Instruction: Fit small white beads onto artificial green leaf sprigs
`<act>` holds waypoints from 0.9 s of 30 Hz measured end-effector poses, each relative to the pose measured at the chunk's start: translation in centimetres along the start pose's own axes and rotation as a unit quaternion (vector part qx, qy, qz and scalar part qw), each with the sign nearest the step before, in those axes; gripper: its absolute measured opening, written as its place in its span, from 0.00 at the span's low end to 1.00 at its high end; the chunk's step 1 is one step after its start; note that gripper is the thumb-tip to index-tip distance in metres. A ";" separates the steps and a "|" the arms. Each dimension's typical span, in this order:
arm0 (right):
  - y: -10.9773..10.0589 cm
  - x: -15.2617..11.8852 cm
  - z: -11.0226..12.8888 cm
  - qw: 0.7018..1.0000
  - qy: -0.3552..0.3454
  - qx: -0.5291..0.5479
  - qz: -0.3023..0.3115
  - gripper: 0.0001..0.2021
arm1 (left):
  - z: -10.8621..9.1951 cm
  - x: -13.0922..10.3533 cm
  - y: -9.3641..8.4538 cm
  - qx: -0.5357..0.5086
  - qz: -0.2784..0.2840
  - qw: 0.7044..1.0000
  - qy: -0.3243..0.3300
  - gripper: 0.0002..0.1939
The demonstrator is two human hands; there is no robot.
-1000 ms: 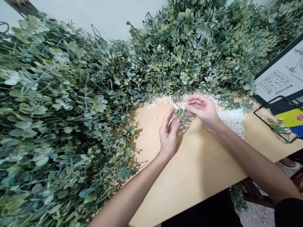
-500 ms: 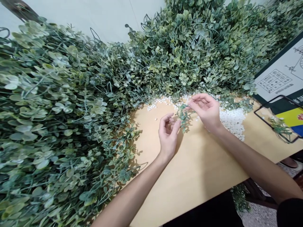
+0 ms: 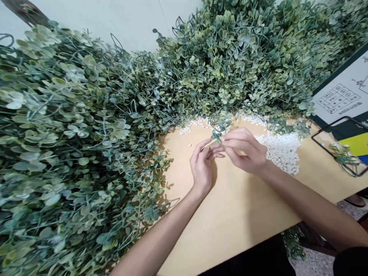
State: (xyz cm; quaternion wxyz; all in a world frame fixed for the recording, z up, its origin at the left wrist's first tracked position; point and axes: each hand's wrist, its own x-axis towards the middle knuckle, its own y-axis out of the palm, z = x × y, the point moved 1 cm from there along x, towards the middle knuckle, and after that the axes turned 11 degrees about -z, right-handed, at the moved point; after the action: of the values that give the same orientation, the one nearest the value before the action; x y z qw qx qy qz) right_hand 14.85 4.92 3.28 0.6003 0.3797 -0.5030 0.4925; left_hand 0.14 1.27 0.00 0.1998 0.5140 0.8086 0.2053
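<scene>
A small artificial leafy sprig (image 3: 217,132) is pinched between the thumb and fingers of my right hand (image 3: 245,151), its leaves pointing away from me. My left hand (image 3: 201,165) is beside it with fingers stretched towards the stem, close to the right fingertips. Whether the left fingertips touch the stem is hard to make out. Small white pieces (image 3: 283,153) lie in a pile just beyond my right wrist, and more are scattered behind the hands.
A large heap of artificial greenery (image 3: 86,138) borders the wooden table (image 3: 207,230) on the left and back. At right stand a printed board (image 3: 339,97) and a black wire frame (image 3: 324,147) with a sprig (image 3: 343,155) by it.
My right hand has come down and nearer, turning the sprig so its leaves now point away. The left fingers have straightened towards the right fingertips.
</scene>
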 end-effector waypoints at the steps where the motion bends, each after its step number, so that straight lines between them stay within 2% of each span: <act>1: -0.2 -0.2 0.0 0.999 -0.023 -0.002 0.032 0.23 | 0.0 0.2 0.0 -0.014 -0.010 1.000 -0.002 0.12; 5: -0.7 -0.3 0.2 0.984 -0.110 0.006 0.138 0.22 | -0.4 0.3 0.0 -0.003 -0.038 0.999 0.003 0.16; 8: -0.6 -0.3 0.7 0.973 -0.165 0.027 0.159 0.17 | -0.7 0.1 0.1 0.044 -0.041 0.998 0.001 0.17; 10: -0.3 -0.5 1.0 0.972 -0.164 0.038 0.165 0.16 | -0.7 0.0 0.2 0.059 -0.035 0.998 0.012 0.17; 13: 0.0 -0.4 1.2 0.990 -0.067 0.032 0.123 0.18 | -0.3 0.0 0.1 0.058 -0.028 0.997 0.040 0.15; 15: -0.2 0.2 0.9 0.998 0.039 -0.002 0.048 0.17 | 0.1 0.1 -0.1 0.048 -0.017 0.998 0.044 0.14; 17: -0.9 1.2 0.1 0.989 0.134 -0.059 -0.032 0.14 | 0.3 0.1 -0.2 0.049 0.003 0.998 0.040 0.12; 19: -1.8 1.9 -1.1 0.969 0.202 -0.118 -0.076 0.10 | 0.5 0.1 -0.4 0.060 0.015 0.997 0.040 0.11; 22: -3.0 2.0 -3.4 0.948 0.265 -0.162 -0.069 0.06 | 0.4 0.1 -0.6 0.076 0.014 0.996 0.047 0.12; 27: -2.9 -0.1 -5.9 0.929 0.336 -0.151 0.034 0.09 | 0.4 0.0 -0.6 0.085 0.015 0.995 0.049 0.12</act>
State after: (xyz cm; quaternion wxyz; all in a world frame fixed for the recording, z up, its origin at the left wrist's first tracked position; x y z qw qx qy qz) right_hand 19.04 9.80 2.06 0.7674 0.0795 -0.3532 0.5291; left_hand -0.09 1.11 -0.67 0.1121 0.5306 0.8240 0.1639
